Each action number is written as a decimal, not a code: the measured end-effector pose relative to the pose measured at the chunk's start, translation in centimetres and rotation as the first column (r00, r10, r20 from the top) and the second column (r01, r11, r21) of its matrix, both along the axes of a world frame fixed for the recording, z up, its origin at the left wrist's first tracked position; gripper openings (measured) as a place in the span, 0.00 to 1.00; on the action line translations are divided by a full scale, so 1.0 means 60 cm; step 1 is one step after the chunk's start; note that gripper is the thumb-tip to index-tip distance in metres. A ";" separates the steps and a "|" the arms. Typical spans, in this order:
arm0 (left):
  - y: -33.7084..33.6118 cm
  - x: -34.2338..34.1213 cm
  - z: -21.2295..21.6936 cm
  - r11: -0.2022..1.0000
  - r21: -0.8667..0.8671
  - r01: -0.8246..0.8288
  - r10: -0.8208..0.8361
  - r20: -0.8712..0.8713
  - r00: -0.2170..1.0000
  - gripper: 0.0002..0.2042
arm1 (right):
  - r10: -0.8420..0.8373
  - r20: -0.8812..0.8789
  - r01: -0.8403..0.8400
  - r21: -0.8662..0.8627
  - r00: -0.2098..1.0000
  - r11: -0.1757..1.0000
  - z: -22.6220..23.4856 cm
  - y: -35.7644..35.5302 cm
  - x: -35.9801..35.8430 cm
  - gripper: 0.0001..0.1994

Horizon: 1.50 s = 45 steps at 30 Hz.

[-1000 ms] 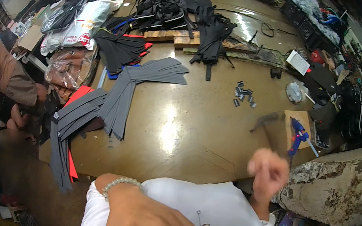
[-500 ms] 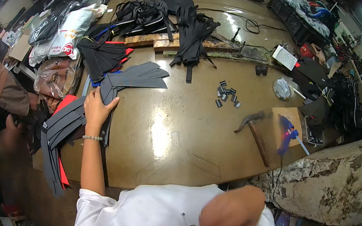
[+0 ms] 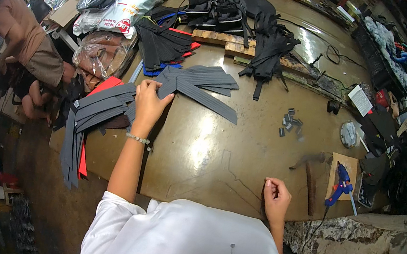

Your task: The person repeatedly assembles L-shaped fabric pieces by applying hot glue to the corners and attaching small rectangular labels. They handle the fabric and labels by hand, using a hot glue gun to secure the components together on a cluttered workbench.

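Observation:
A fanned stack of dark grey fabric strips [image 3: 204, 80] lies on the brown table [image 3: 205, 153] under my left hand [image 3: 149, 103]. Its thumb and fingers are closed at the joined end of the strips, and one strip slants away from the others toward the lower right. My right hand [image 3: 277, 197] rests at the table's front edge with curled fingers; whether they hold anything small is hidden. Another pile of grey strips [image 3: 100, 108] hangs over the left edge with red pieces [image 3: 85, 158] beneath. An angular outline [image 3: 240, 180] is drawn on the tabletop between my hands.
Small dark rectangular pieces [image 3: 291, 123], a hammer [image 3: 311, 185] and a blue glue gun [image 3: 341, 183] on a board lie to the right. Black straps [image 3: 269, 53] and black strips [image 3: 160, 47] are farther back. Another person [image 3: 31, 45] is at the left.
The view has shifted, moving the table rightward in the picture. My right hand has gone from before my shirt to the table edge. One grey strip now spreads apart from the stack.

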<state>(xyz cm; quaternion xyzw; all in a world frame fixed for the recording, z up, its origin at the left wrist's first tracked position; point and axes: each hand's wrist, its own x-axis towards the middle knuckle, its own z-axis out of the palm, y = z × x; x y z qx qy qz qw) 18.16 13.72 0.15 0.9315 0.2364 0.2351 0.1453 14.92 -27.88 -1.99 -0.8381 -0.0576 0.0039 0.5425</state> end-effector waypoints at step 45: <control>0.005 0.008 -0.001 0.998 -0.013 0.068 -0.068 -0.060 0.996 0.27 | 0.009 0.034 -0.008 -0.023 0.999 1.000 0.002 0.004 -0.008 0.07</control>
